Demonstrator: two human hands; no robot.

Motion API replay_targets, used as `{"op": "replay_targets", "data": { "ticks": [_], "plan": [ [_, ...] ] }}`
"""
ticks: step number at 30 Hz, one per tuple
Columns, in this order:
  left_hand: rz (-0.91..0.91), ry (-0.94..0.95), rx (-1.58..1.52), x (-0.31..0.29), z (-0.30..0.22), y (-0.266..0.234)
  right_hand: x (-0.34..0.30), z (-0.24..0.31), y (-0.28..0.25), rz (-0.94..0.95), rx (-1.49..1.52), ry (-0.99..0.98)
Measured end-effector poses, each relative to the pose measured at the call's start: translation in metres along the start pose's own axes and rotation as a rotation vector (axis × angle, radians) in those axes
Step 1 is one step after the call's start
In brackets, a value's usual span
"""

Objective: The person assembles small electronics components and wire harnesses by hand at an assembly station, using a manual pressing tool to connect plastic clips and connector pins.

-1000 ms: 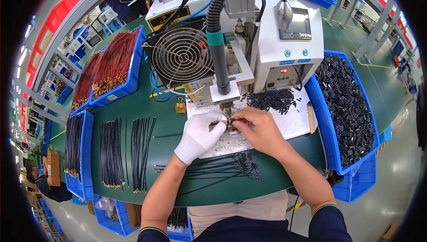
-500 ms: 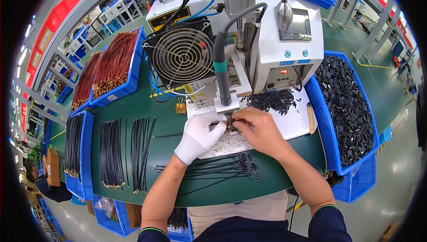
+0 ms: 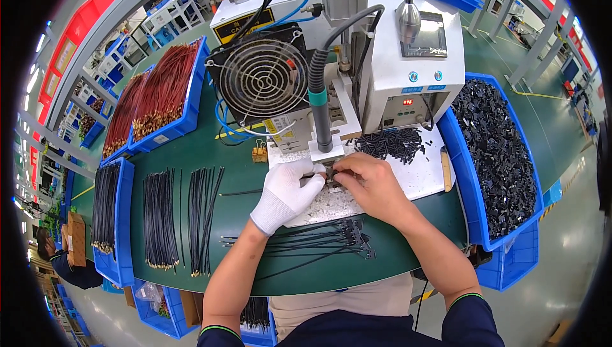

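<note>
Pinching a small dark part (image 3: 331, 180) below the grey tool (image 3: 322, 122) with a nearly closed, bare right hand (image 3: 370, 180). Gripping a black cable (image 3: 242, 192), trailing left over the bench (image 3: 171, 155), in the curled, gloved left hand (image 3: 285, 189).

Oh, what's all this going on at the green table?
A person is handling small parts at the green table. Beneath the grey tool on a white machine, the bare right hand pinches a small dark part, mostly hidden from view. The white-gloved left hand is close against it, and a black cable sticks out beside that hand. Bundled cables lie further left, and short black tubes are heaped behind the right hand.
</note>
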State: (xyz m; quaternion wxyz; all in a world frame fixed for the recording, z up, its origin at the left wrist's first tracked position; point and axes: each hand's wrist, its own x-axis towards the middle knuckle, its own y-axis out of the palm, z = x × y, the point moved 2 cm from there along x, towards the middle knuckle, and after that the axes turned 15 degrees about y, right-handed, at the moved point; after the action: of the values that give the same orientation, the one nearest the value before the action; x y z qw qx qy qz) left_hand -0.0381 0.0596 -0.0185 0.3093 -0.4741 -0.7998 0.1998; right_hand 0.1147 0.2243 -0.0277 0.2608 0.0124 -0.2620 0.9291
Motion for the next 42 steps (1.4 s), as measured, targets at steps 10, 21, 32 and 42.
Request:
{"op": "replay_targets", "data": {
  "ticks": [10,21,32,42],
  "plan": [
    [-0.015,0.006,-0.085,-0.001,-0.003,0.000,-0.001,0.001,0.002,0.010,0.051,0.040],
    [-0.021,0.018,-0.089,0.000,-0.001,0.000,0.001,0.004,0.000,0.004,0.070,0.036],
    [0.009,0.072,0.077,-0.024,-0.021,-0.023,-0.019,0.012,-0.005,-0.078,-0.054,-0.129],
    [0.053,0.216,0.375,-0.095,-0.061,-0.040,-0.086,0.024,-0.017,0.081,0.191,0.214]
  ]
}}
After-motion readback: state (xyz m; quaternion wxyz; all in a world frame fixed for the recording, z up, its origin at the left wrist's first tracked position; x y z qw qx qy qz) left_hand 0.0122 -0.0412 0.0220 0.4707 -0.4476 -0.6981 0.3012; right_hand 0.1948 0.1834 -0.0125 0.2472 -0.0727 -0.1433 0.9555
